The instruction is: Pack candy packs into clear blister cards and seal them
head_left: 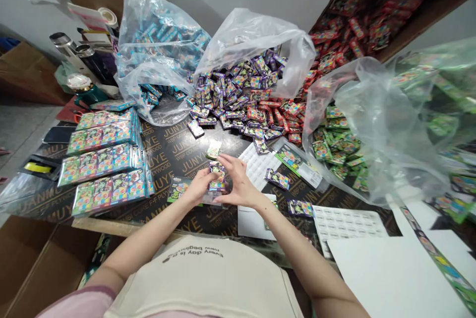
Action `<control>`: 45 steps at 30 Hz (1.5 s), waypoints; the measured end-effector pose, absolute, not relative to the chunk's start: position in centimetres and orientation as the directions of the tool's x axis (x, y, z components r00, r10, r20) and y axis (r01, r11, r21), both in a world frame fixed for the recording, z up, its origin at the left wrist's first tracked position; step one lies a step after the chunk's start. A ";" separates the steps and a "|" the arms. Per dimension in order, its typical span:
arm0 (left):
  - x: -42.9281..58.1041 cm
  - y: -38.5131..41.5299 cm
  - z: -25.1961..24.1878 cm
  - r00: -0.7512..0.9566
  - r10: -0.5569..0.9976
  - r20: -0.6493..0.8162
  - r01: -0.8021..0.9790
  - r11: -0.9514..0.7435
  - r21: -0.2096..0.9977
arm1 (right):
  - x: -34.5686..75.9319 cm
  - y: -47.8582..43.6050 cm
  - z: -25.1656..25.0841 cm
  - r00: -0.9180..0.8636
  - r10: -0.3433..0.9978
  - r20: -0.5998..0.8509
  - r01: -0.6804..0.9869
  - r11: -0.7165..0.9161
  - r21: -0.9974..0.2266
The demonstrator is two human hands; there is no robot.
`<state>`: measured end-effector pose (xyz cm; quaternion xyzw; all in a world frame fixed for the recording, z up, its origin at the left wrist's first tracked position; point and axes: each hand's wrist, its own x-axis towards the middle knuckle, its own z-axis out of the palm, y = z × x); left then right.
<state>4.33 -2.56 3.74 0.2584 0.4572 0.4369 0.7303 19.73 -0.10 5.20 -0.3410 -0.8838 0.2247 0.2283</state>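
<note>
My left hand (201,183) is closed on a small purple printed box (216,175), its thumb lying across the front. My right hand (238,182) curves around the right side of that box, fingers and thumb spread apart near its two ends; whether they touch it I cannot tell. Just beyond my fingertips a small green box (213,149) rests on the black plywood tabletop (174,147). Partly under my hands lies a clear plastic package with a green printed card (179,188).
Stacked packs (107,159) stand at left. Behind are plastic bags of blue boxes (167,35), purple boxes (238,80) and green boxes (338,144), with red boxes (290,112) between. White sticker sheets (349,224) and another green-card package (297,164) lie right. Flasks (70,50) stand back left.
</note>
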 end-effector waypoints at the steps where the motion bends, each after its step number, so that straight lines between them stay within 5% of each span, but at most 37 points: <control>1: 4.3 -2.7 3.9 0.260 0.847 -0.463 -0.386 0.531 0.755 | 20.3 -0.4 5.1 -0.636 0.729 0.253 0.503 0.640 -0.580; 5: 3.1 -3.1 3.4 0.356 0.838 -0.413 -0.124 0.480 0.868 | 22.1 -1.6 4.6 -0.560 0.773 0.297 0.513 0.605 -0.609; 8: 1.6 -3.6 2.1 0.343 0.914 -0.217 0.298 0.113 0.948 | 23.5 -2.5 3.5 -0.402 0.848 0.346 0.647 0.530 -0.548; 12: -0.1 -4.7 0.3 0.519 0.847 -0.112 0.718 -0.361 0.595 | 24.9 -4.1 1.4 -0.375 0.881 0.288 0.756 0.471 -0.455; 15: -0.5 -5.0 -0.2 0.544 0.834 -0.093 0.751 -0.434 0.498 | 25.2 -5.2 0.3 -0.440 0.873 0.208 0.750 0.485 -0.449; 21: -0.6 -4.8 0.1 0.579 0.815 -0.003 0.670 -0.474 0.571 | 25.2 -4.9 -0.4 -0.539 0.839 0.073 0.637 0.463 -0.616; 25: -0.7 -4.8 0.1 0.511 0.858 0.048 0.673 -0.434 0.599 | 24.7 -5.6 -0.1 -0.427 0.892 0.146 0.650 0.415 -0.636; 29: -0.5 -4.7 -0.4 0.479 0.876 0.052 0.698 -0.416 0.582 | 24.7 -3.9 0.3 -0.518 0.831 0.203 0.555 0.507 -0.660; 32: -0.2 -4.7 -0.9 0.503 0.863 0.041 0.714 -0.442 0.543 | 27.5 2.9 1.0 -0.227 0.917 0.327 0.732 0.382 -0.565; 36: 0.4 -5.0 -1.7 0.521 0.853 0.030 0.740 -0.469 0.483 | 32.5 15.1 1.7 0.252 0.930 0.268 0.909 -0.133 -0.394; 39: 0.5 -5.1 -2.2 0.511 0.859 0.034 0.754 -0.468 0.461 | 34.3 20.8 1.6 0.337 0.927 0.165 0.898 -0.263 -0.353; 45: 0.5 -5.1 -2.2 0.511 0.859 0.028 0.756 -0.465 0.460 | 35.4 20.7 1.9 0.296 0.926 0.236 0.898 -0.186 -0.398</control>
